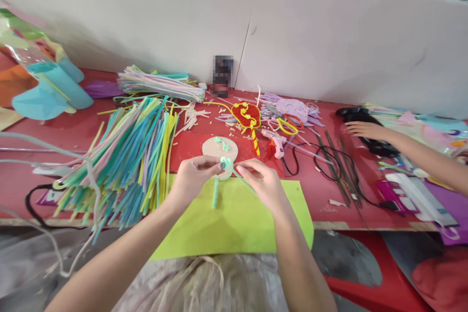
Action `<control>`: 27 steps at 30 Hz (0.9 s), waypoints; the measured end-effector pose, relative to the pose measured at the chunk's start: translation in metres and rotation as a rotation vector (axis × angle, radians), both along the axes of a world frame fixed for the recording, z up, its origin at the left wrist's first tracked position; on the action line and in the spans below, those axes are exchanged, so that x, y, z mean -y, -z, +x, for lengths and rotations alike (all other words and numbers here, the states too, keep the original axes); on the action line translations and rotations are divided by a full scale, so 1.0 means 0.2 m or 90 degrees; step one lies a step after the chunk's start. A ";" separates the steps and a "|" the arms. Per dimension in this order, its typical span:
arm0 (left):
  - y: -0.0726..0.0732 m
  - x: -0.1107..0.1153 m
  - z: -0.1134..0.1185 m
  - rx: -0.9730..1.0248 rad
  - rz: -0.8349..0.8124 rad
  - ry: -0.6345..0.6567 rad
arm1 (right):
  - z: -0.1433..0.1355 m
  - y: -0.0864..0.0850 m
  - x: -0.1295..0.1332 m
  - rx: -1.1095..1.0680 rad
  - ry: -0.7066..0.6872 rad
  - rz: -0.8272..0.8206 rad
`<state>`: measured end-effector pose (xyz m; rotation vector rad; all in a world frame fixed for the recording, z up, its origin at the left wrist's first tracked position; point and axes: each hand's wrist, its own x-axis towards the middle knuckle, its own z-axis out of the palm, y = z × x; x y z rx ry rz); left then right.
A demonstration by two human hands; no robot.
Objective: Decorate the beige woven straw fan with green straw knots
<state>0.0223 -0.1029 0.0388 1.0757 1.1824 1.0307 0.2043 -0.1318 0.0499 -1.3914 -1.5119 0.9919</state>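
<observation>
My left hand (195, 174) pinches a small mint-green coil (226, 162) of pipe cleaner, with a dark round spot showing at its side. My right hand (258, 175), fingers closed, grips the loose length of the same pipe cleaner (245, 181), which slants down to the right. Just behind my fingertips lies a pale beige fan shape (219, 145) made of pipe cleaners, with small mint-green flowers on it and a mint-green handle (215, 195). The handle reaches onto a lime-green sheet (234, 224) under my hands.
A large pile of pipe cleaners (127, 161) spreads on the left. Behind are a red fan with yellow trim (245, 116), scissors (287, 126) and a pink glue gun (277, 145). Another person's hand (369, 130) reaches in at right. A white cable (93, 180) loops at left.
</observation>
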 end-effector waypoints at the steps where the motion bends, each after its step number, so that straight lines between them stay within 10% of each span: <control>1: 0.00 -0.01 0.00 -0.001 -0.012 0.010 | 0.00 -0.01 -0.01 -0.010 -0.034 -0.028; 27: 0.28 -0.45 0.13 0.036 -0.022 0.045 | 0.05 0.21 -0.47 -0.139 0.022 -0.145</control>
